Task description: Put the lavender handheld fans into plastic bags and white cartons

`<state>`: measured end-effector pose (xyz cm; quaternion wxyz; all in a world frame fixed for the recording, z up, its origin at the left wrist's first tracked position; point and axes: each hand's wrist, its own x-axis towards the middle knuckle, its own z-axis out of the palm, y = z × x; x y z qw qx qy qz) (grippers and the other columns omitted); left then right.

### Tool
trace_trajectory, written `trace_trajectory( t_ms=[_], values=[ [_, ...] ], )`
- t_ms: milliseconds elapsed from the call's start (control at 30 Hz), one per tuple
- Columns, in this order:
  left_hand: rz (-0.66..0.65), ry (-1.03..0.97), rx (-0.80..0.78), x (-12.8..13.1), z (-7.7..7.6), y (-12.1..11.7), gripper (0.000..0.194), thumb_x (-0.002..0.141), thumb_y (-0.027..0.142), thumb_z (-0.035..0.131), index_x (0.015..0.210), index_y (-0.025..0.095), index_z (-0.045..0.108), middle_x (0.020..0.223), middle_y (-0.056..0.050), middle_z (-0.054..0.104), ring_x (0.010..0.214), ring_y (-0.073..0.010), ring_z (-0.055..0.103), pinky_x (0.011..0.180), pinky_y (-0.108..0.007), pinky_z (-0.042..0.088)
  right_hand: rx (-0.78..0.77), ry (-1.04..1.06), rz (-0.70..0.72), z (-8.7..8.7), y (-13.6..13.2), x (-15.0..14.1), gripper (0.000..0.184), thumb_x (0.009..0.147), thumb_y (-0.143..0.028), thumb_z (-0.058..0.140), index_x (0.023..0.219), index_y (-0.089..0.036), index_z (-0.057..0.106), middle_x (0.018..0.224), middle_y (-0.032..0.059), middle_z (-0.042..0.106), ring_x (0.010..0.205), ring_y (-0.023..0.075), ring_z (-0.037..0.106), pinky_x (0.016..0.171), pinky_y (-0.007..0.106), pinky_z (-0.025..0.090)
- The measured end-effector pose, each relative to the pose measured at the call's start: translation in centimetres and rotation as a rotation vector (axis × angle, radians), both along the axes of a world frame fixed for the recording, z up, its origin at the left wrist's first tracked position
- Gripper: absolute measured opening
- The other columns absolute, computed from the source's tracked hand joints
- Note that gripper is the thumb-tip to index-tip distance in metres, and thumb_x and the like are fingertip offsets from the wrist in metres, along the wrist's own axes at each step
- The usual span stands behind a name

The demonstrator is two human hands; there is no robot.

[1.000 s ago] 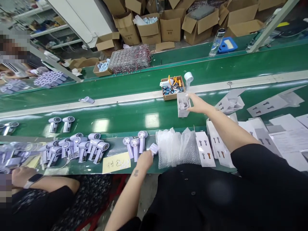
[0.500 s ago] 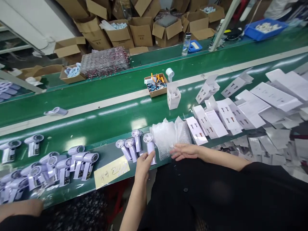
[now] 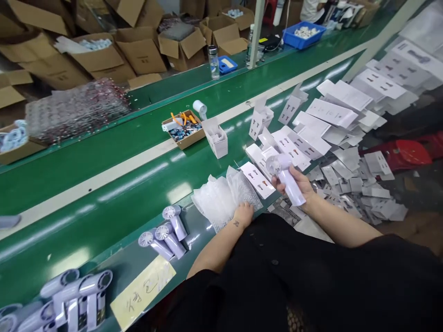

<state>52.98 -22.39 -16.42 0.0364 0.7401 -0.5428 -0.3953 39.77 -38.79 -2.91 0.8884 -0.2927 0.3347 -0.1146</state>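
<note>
In my right hand [image 3: 301, 183] is a pale purple handheld fan [image 3: 289, 184], its round head tilted up to the left and fingers wrapped around the handle. My left hand [image 3: 245, 214] rests at the near edge of a bubble wrap bag [image 3: 244, 186], with its fingers curled onto the plastic. More bubble wrap bags [image 3: 214, 198] lie beside it on the bench. Farther left, a few similar fans [image 3: 169, 237] lie side by side. Just behind the held fan stands a row of printed white boxes [image 3: 259, 180].
A handwritten yellow sign [image 3: 143, 290] lies on the bench, with several purple fan bodies [image 3: 78, 295] beyond it. On the green belt sit a small carton of tools and parts [image 3: 185, 131] and an open white box [image 3: 218, 140]. Many flattened boxes [image 3: 328, 113] pile up at right, near a red stool [image 3: 408, 154].
The view has swung right. One fan has left the bench and is now in my right hand, raised over the boxes. My left hand has moved from the fans to the bubble wrap bags.
</note>
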Motion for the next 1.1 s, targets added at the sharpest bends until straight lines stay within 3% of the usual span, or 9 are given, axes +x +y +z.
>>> trace_trajectory(
  t_ms=[100, 233, 433, 567, 700, 800, 933, 1033, 1100],
  values=[
    [-0.039, -0.074, 0.031, 0.8, -0.3, -0.1, 0.024, 0.087, 0.014, 0.045, 0.103, 0.016, 0.063, 0.111, -0.016, 0.062, 0.107, -0.028, 0.058, 0.089, -0.038, 0.044, 0.095, 0.104, 0.06, -1.2, 1.8, -3.1, 0.041, 0.08, -0.046, 0.063, 0.108, -0.017, 0.053, 0.089, 0.0084, 0.064, 0.076, 0.0189, 0.065, 0.061, 0.03, 0.057],
    [-0.017, -0.16, 0.03, 1.4, 0.1, 0.0, 0.031, 0.094, 0.024, 0.034, 0.11, 0.014, 0.059, 0.106, -0.016, 0.063, 0.099, -0.0273, 0.061, 0.083, -0.037, 0.045, 0.085, 0.199, 0.178, -3.4, 4.3, -5.5, 0.041, 0.071, -0.025, 0.075, 0.105, -0.016, 0.054, 0.09, 0.0081, 0.067, 0.077, 0.0197, 0.068, 0.06, 0.028, 0.058],
    [-0.122, -0.119, -0.009, 0.3, -0.4, -0.1, 0.034, 0.083, 0.032, 0.061, 0.112, 0.016, 0.058, 0.12, -0.015, 0.056, 0.116, -0.0303, 0.051, 0.089, -0.035, 0.044, 0.207, 0.231, -0.018, -5.2, 5.0, -6.1, 0.036, 0.074, -0.028, 0.072, 0.104, -0.016, 0.056, 0.083, 0.0048, 0.069, 0.076, 0.0171, 0.069, 0.062, 0.025, 0.058],
    [-0.127, -0.09, 0.007, 0.5, -0.7, -0.5, 0.025, 0.089, 0.015, 0.043, 0.102, 0.015, 0.064, 0.11, -0.015, 0.061, 0.107, -0.0271, 0.056, 0.087, -0.036, 0.045, 0.214, 0.246, -0.062, -5.7, 4.9, -6.7, 0.033, 0.074, -0.024, 0.072, 0.102, -0.015, 0.057, 0.084, 0.0049, 0.069, 0.076, 0.0176, 0.069, 0.062, 0.026, 0.058],
    [-0.051, -0.094, -0.028, 1.1, 1.0, -0.6, 0.034, 0.093, 0.023, 0.034, 0.098, 0.014, 0.067, 0.103, -0.015, 0.064, 0.098, -0.0248, 0.06, 0.084, -0.035, 0.045, 0.23, 0.249, 0.044, -5.9, 5.8, -6.8, 0.035, 0.073, -0.025, 0.072, 0.103, -0.016, 0.057, 0.088, 0.0066, 0.068, 0.077, 0.0186, 0.069, 0.063, 0.028, 0.058],
    [0.107, 0.141, -0.139, 1.5, 2.9, -0.4, 0.032, 0.091, 0.026, 0.038, 0.094, 0.016, 0.068, 0.094, -0.01, 0.066, 0.09, -0.0203, 0.061, 0.08, -0.03, 0.045, 0.198, 0.195, 0.152, -5.7, 6.4, -5.4, 0.039, 0.071, -0.026, 0.073, 0.106, -0.022, 0.055, 0.094, 0.0062, 0.067, 0.077, 0.0192, 0.068, 0.062, 0.029, 0.055],
    [0.597, 0.689, -0.238, 1.8, 4.4, 0.3, 0.025, 0.083, 0.03, 0.049, 0.087, 0.013, 0.067, 0.07, -0.004, 0.063, 0.061, -0.0136, 0.055, 0.06, -0.025, 0.044, 0.114, 0.196, 0.278, -5.3, 6.4, -3.1, 0.037, 0.067, -0.031, 0.076, 0.096, -0.017, 0.057, 0.087, 0.007, 0.067, 0.074, 0.018, 0.066, 0.062, 0.028, 0.053],
    [0.867, 0.73, -0.378, 1.6, 4.9, 1.0, 0.027, 0.079, 0.037, 0.055, 0.085, 0.012, 0.065, 0.067, -0.002, 0.06, 0.056, -0.0112, 0.05, 0.056, -0.024, 0.041, 0.03, 0.3, 0.34, -5.2, 6.5, -2.3, 0.042, 0.061, -0.032, 0.081, 0.088, -0.016, 0.053, 0.077, 0.004, 0.066, 0.07, 0.0173, 0.064, 0.062, 0.028, 0.052],
    [0.83, 0.62, -0.511, 1.2, 5.2, 1.1, 0.027, 0.082, 0.038, 0.054, 0.085, 0.014, 0.065, 0.071, -0.002, 0.061, 0.062, -0.0122, 0.053, 0.06, -0.024, 0.042, -0.065, 0.343, 0.313, -5.2, 6.8, -2.0, 0.046, 0.057, -0.031, 0.083, 0.086, -0.017, 0.05, 0.075, 0.0006, 0.063, 0.069, 0.0159, 0.062, 0.062, 0.028, 0.05]
  ],
)
